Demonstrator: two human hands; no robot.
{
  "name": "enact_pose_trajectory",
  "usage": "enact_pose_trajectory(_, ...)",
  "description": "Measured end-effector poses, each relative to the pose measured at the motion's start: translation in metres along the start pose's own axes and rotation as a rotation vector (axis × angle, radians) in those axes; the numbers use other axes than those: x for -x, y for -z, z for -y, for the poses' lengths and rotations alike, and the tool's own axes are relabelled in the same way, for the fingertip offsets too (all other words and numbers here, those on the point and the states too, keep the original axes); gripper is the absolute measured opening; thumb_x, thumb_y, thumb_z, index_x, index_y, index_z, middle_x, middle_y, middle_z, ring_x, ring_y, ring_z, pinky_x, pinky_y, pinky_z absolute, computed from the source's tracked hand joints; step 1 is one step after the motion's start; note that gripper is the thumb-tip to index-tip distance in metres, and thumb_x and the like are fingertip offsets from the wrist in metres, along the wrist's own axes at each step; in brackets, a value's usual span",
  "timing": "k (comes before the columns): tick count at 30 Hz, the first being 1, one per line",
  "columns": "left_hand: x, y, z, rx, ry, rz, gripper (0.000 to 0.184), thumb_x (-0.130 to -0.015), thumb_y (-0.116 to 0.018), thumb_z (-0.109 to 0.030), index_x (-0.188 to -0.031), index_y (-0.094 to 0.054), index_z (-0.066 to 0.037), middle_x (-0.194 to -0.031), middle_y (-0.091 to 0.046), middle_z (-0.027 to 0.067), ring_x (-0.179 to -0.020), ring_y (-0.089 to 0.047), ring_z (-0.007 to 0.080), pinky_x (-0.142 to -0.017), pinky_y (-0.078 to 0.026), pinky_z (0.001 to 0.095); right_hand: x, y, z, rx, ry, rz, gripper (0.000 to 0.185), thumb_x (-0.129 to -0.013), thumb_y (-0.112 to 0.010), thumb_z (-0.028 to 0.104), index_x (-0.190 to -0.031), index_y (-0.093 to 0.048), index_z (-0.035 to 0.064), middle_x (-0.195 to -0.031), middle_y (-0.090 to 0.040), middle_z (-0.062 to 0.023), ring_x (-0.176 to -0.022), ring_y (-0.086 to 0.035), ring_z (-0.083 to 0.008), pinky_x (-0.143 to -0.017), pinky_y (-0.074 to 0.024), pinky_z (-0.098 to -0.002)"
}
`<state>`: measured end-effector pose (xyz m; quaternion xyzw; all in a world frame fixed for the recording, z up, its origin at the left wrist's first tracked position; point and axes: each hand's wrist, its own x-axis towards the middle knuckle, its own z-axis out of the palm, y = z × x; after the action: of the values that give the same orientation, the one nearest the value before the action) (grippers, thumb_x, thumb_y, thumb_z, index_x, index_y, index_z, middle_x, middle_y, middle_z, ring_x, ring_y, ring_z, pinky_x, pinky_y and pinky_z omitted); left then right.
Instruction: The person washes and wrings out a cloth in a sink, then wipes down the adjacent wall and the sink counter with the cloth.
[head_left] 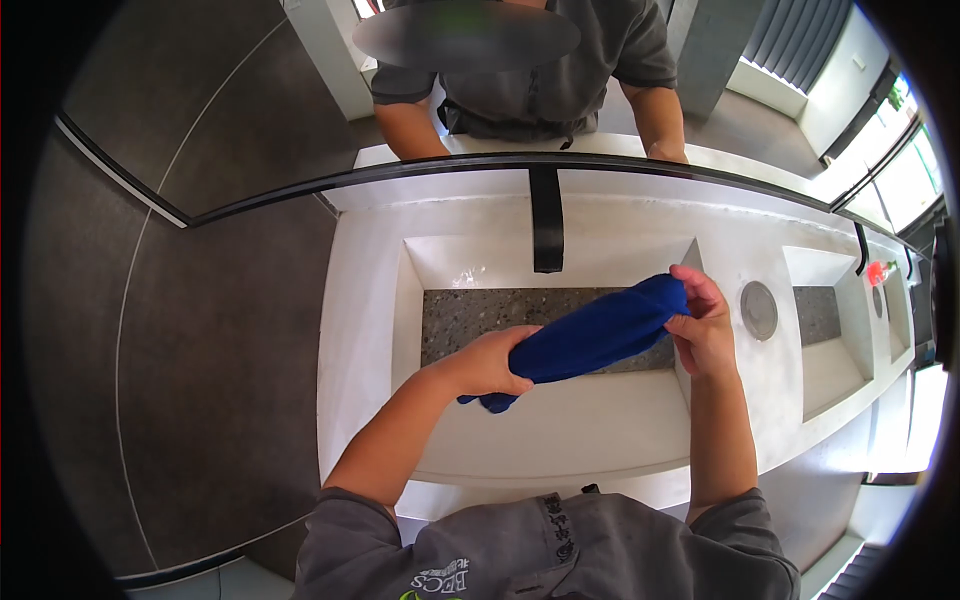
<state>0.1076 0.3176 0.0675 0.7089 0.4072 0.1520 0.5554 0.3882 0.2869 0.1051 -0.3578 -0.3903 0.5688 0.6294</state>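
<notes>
A blue cloth [600,328] is held over the sink [555,425], one end gripped by the left hand's fingers [495,362], the other pinched by the right hand's [706,322]

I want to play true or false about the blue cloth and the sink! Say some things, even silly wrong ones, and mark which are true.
1. The left hand and the right hand both hold the blue cloth. True.
2. The blue cloth is spread flat on the floor. False: it is held up over the sink.
3. A black tap sticks out over the sink. True.
4. The person's shirt is bright yellow. False: it is grey.
5. The round disc is to the left of the blue cloth. False: it is to the right.
</notes>
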Motion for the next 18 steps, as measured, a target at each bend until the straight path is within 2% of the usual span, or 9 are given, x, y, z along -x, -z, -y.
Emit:
enact_pose_trajectory(2,-0.001,0.0,-0.001,-0.15,-0.016,0.042,0.048,-0.063,-0.07,-0.011,-0.107,-0.054,0.001,-0.089,-0.062,0.0114,-0.079,-0.058,0.0173,-0.075,-0.046,0.0293,0.006,-0.002,-0.003,0.075,-0.018,0.015,0.055,-0.059,-0.058,-0.021,-0.11,-0.055,0.0003,-0.094,-0.061,-0.0081,-0.085,-0.058,-0.0151,-0.073,-0.0484,-0.0259)
enact_pose_trajectory(4,-0.005,0.005,0.0,-0.227,0.168,0.17,0.048,-0.065,-0.067,-0.006,-0.11,-0.054,-0.004,-0.09,-0.061,0.0073,-0.081,-0.057,0.0151,-0.076,-0.046,0.03,0.007,-0.002,-0.005,0.061,-0.005,0.046,0.055,-0.059,-0.059,-0.021,-0.11,-0.055,0.0001,-0.095,-0.06,-0.0077,-0.084,-0.059,-0.0147,-0.073,-0.0485,-0.0256)
enact_pose_trajectory(5,-0.004,0.005,-0.002,-0.232,0.167,0.176,0.048,-0.065,-0.067,-0.006,-0.11,-0.054,-0.004,-0.09,-0.061,0.0073,-0.081,-0.057,0.0151,-0.076,-0.046,0.03,0.008,-0.001,-0.006,0.062,0.013,0.052,0.055,-0.059,-0.06,-0.021,-0.11,-0.055,-0.0001,-0.096,-0.06,-0.0078,-0.085,-0.059,-0.0147,-0.073,-0.0485,-0.0256)
enact_pose_trajectory(8,0.004,0.007,-0.002,0.015,0.322,0.039,0.043,-0.063,-0.067,-0.003,-0.104,-0.057,-0.003,-0.091,-0.059,0.0066,-0.083,-0.056,0.0147,-0.077,-0.045,0.0293,0.01,0.004,-0.006,0.042,0.02,0.04,0.054,-0.06,-0.06,-0.021,-0.109,-0.055,-0.0004,-0.097,-0.06,-0.0078,-0.087,-0.058,-0.0146,-0.074,-0.0486,-0.0253)
enact_pose_trajectory(10,0.007,0.01,0.013,0.07,-0.167,-0.231,0.041,-0.059,-0.069,-0.003,-0.099,-0.057,0.0,-0.096,-0.055,0.01,-0.082,-0.057,0.0159,-0.073,-0.045,0.0248,0.011,0.009,-0.01,0.019,0.012,0.03,0.053,-0.06,-0.06,-0.02,-0.109,-0.055,-0.0005,-0.098,-0.06,-0.0077,-0.087,-0.058,-0.0145,-0.075,-0.0486,-0.025)
enact_pose_trajectory(12,0.009,0.016,0.016,0.166,-0.191,-0.26,0.043,-0.056,-0.069,-0.002,-0.097,-0.057,0.001,-0.1,-0.052,0.0077,-0.089,-0.054,0.0149,-0.077,-0.044,0.0256,0.012,0.015,-0.023,0.08,-0.022,0.015,0.051,-0.064,-0.06,-0.016,-0.112,-0.053,0.0017,-0.098,-0.059,-0.0066,-0.087,-0.058,-0.0142,-0.074,-0.0503,-0.0262)
enact_pose_trajectory(13,0.009,0.018,0.016,0.357,-0.278,-0.29,0.044,-0.054,-0.069,-0.002,-0.096,-0.057,0.002,-0.102,-0.052,0.0072,-0.094,-0.053,0.0155,-0.081,-0.043,0.027,0.014,0.015,-0.032,0.082,-0.021,0.014,0.051,-0.064,-0.06,-0.016,-0.112,-0.053,0.0017,-0.098,-0.059,-0.0066,-0.087,-0.058,-0.0142,-0.074,-0.0503,-0.0262)
enact_pose_trajectory(15,0.01,0.012,-0.007,0.824,-0.39,-0.329,0.051,-0.051,-0.067,-0.003,-0.1,-0.055,0.003,-0.113,-0.049,0.0074,-0.108,-0.048,0.0184,-0.091,-0.04,0.0318,0.023,0.012,-0.063,0.044,-0.421,-0.049,0.051,-0.067,-0.069,-0.002,-0.114,-0.051,0.0068,-0.102,-0.059,-0.0047,-0.087,-0.06,-0.017,-0.07,-0.0534,-0.0305)
enact_pose_trajectory(18,0.007,-0.006,-0.032,1.021,-0.365,-0.185,0.057,-0.051,-0.066,-0.006,-0.106,-0.052,0.003,-0.12,-0.047,0.0109,-0.109,-0.049,0.0199,-0.093,-0.04,0.0329,0.042,-0.002,-0.131,-0.109,-0.772,0.067,0.049,-0.072,-0.069,0.008,-0.116,-0.051,0.0146,-0.103,-0.058,-0.0011,-0.092,-0.058,-0.0164,-0.076,-0.0513,-0.0373)
